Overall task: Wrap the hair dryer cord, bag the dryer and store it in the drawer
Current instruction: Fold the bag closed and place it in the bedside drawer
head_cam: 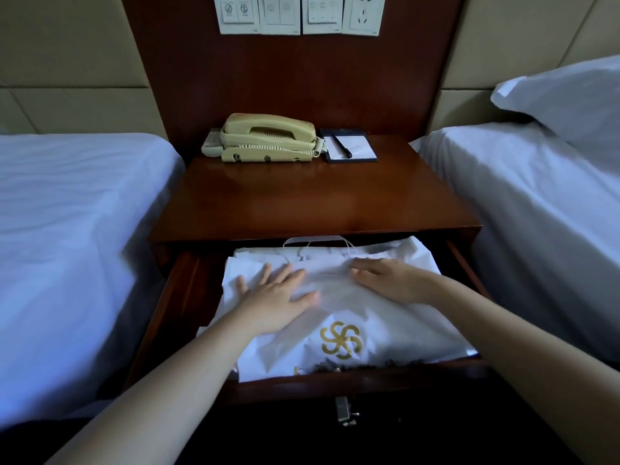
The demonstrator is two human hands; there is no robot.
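A white drawstring bag (339, 340) with a gold emblem lies flat in the pulled-out drawer (174, 297) of the wooden nightstand. Its string loops toward the drawer's back. The hair dryer and its cord are hidden, presumably inside the bag. My left hand (273, 302) presses flat on the bag's left part, fingers straight and spread. Flat on the bag's upper right rests my right hand (389, 280), fingers pointing left. Neither hand grips anything.
On the nightstand top (302, 199) stand a beige telephone (265, 139) and a notepad with a pen (349, 147). White beds flank it left (67, 236) and right (536, 213). Wall switches (298, 13) sit above. A metal handle (345, 411) hangs on the drawer front.
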